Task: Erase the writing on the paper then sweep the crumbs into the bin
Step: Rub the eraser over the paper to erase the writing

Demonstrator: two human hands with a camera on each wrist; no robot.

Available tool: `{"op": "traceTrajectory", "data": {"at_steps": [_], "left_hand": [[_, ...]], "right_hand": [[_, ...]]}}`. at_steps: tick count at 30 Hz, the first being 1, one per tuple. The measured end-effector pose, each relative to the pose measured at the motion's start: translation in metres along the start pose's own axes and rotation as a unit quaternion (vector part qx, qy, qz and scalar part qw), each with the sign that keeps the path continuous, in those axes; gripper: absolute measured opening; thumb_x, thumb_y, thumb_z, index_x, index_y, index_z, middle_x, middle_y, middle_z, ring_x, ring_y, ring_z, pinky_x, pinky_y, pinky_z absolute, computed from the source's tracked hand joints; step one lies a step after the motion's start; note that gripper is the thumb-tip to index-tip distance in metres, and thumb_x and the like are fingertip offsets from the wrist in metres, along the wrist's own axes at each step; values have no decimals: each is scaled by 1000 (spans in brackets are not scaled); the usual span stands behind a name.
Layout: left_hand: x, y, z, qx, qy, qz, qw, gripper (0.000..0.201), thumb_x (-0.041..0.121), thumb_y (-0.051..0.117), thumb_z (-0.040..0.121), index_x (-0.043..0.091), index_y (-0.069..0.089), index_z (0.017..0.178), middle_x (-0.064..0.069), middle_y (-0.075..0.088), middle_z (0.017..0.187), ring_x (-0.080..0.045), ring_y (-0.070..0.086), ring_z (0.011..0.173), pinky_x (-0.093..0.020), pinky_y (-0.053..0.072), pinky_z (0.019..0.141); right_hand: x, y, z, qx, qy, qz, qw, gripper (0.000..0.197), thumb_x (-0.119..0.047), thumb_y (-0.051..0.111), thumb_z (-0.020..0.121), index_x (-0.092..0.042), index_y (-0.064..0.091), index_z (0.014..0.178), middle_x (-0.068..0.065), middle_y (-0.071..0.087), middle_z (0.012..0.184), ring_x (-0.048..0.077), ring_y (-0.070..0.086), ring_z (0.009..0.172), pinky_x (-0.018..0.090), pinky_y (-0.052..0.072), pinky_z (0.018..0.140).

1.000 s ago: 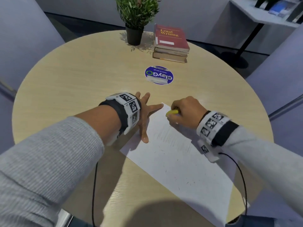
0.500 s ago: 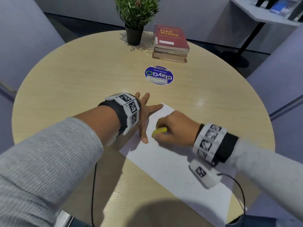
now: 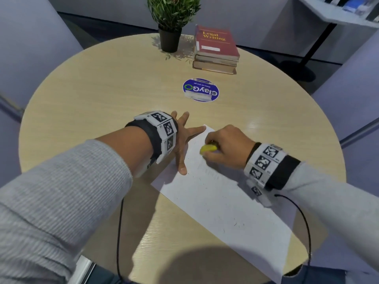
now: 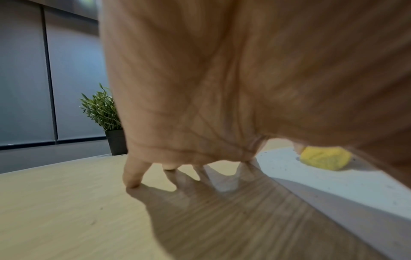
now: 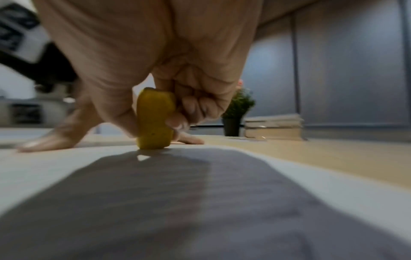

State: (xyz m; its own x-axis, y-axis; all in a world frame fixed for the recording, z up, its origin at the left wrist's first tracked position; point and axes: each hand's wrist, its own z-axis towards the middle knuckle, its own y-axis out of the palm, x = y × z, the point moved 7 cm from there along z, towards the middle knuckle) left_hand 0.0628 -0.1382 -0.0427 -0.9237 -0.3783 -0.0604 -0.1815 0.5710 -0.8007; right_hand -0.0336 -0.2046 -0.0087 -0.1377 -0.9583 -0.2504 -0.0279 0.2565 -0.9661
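On the round wooden table [image 3: 102, 95], work proceeds at the far end of the sheet of paper [image 3: 225, 206].

1. Left side. The left hand [image 3: 182, 140] lies flat with fingers straight and spread apart. The thumb and forefinger press the far left edge of the paper; the other fingertips rest on the bare table. Its position matches that of a second ago, so the sheet is anchored as before.

2. Centre. The yellow eraser [image 3: 208, 149] stands on end with its lower face touching the paper, as the right wrist view shows. Over the last second it has travelled from the far corner of the sheet toward the left hand, then part of the way back. This indicates back-and-forth rubbing strokes.

3. Right side. The right hand [image 3: 225, 146] pinches the eraser between the thumb and the curled fingers.

4. Near part of the sheet. Faint grey marks [image 3: 207, 173] lie just near of the eraser, and dark crumbs [image 3: 235, 223] are scattered toward the near right end.

Assessment: erasing is judged partly done, since faint writing remains. Sweeping has not begun. No bin is visible in any view.

Other items at the far side: a blue round sticker [image 3: 200, 90], a potted plant [image 3: 172, 21] and a stack of books [image 3: 216, 50].
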Motion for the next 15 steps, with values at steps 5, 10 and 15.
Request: {"op": "traceTrajectory", "data": {"at_steps": [5,10,15], "left_hand": [[1,-1,-1,-11,-1,1,1000,151,75,77,35,50,-20,148,-14,-29,160,-49,-20,145,-72,8,110],[1,-1,-1,-17,-2,6,1000,153,78,73,31,50,-22,147,-15,-29,159,-50,-20,144,-72,8,110],[0,0,1,-6,-1,5,1000,148,73,81,42,50,-19,149,-15,-26,160,-50,-17,145,-71,10,110]], "right_hand": [[-25,17,-13,-75,-34,14,996,29,-43,58,81,-16,68,83,2,68,70,20,56,62,31,48,63],[12,-5,3,1,38,-1,999,25,-37,61,80,-13,69,83,6,68,70,26,60,68,38,51,68],[-2,9,-7,-60,15,30,998,28,-42,59,80,-16,68,80,3,67,69,21,57,63,34,50,64]]}}
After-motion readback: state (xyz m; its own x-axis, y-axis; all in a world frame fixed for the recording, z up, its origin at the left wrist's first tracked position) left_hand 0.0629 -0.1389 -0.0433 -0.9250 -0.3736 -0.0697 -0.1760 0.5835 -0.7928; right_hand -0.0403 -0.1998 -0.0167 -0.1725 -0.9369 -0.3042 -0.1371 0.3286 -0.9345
